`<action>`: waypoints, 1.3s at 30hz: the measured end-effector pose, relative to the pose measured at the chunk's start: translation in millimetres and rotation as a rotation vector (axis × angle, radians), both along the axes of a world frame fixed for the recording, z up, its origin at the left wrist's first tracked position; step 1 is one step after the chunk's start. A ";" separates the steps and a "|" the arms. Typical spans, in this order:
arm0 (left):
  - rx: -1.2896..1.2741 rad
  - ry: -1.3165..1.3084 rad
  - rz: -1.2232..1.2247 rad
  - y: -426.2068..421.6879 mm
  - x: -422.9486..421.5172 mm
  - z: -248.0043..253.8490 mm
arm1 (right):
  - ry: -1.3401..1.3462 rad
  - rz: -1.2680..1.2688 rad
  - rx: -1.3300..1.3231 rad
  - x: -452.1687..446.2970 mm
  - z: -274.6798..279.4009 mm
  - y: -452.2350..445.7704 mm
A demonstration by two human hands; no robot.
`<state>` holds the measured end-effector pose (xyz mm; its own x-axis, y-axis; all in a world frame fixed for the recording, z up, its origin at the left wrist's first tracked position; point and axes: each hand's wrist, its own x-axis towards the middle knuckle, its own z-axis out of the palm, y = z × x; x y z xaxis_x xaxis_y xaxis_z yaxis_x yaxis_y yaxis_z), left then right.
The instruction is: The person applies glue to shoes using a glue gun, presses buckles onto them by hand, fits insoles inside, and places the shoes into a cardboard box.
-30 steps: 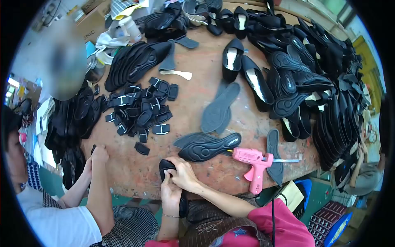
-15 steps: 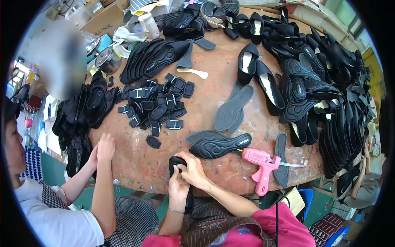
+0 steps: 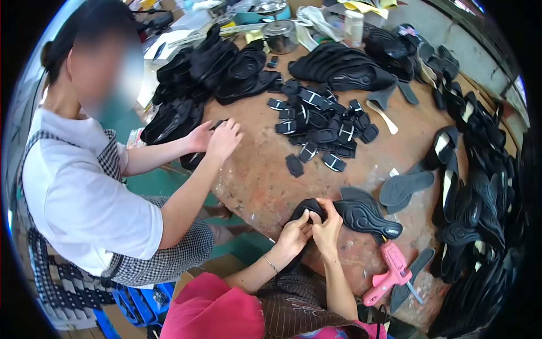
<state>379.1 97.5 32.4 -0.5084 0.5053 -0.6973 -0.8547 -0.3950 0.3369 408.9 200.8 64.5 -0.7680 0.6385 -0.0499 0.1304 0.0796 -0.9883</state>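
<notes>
My left hand (image 3: 293, 236) and my right hand (image 3: 328, 228) are both closed on a black shoe (image 3: 308, 208) at the table's near edge. The thumbs press at its toe end, and the lower part of the shoe is mostly hidden behind my left hand and wrist. Just right of my hands lies a black padded insole (image 3: 364, 217), partly over a grey one (image 3: 357, 195). A pink glue gun (image 3: 393, 273) rests on the table to the right, across another grey insole (image 3: 416, 275).
A heap of black buckle pieces (image 3: 324, 121) lies mid-table. Stacked black insoles (image 3: 344, 68) sit behind it. Black shoes (image 3: 471, 209) crowd the right side. At left, a co-worker's hands (image 3: 224, 141) hold a small dark piece beside more black shoes (image 3: 175, 121).
The view has swung to the left, bringing more of the co-worker into sight. My hands stay on the black shoe, with the thumbs now together at its toe end.
</notes>
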 end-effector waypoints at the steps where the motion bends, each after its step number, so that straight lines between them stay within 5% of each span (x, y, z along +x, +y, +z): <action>1: -0.002 0.000 0.003 0.4 -0.2 1.2 | 0.003 0.007 -0.002 -0.3 -1.0 -0.1; 20: -0.039 0.000 0.050 2.1 4.4 -1.0 | -0.021 0.072 -0.048 -1.0 -6.1 -2.9; 25: 0.076 0.200 0.025 5.5 11.1 14.5 | -0.052 0.115 0.204 35.7 23.6 10.9; 26: 0.253 0.101 -0.125 -10.4 -0.9 -1.1 | -0.005 0.124 0.223 49.2 24.7 17.0; 29: -0.310 -0.002 -0.021 18.1 4.1 38.3 | 0.043 0.140 0.303 111.6 65.1 56.1; 32: 0.014 -0.131 -0.109 -4.0 -19.9 18.0 | 0.006 -0.320 0.760 207.6 94.0 117.7; 35: -0.071 0.000 -0.103 -17.1 -30.8 67.3 | -0.205 -0.941 0.918 326.1 113.5 167.9; 36: -0.212 0.085 -0.049 -12.4 -36.7 82.8 | -0.428 -1.072 1.164 359.2 134.4 176.9; 37: -0.354 0.169 0.047 -7.7 -46.1 95.5 | -0.567 -1.160 1.217 387.3 141.1 180.9; 39: -0.071 0.316 -0.102 -44.1 -101.0 69.9 | -0.870 -1.141 1.311 413.3 150.9 182.8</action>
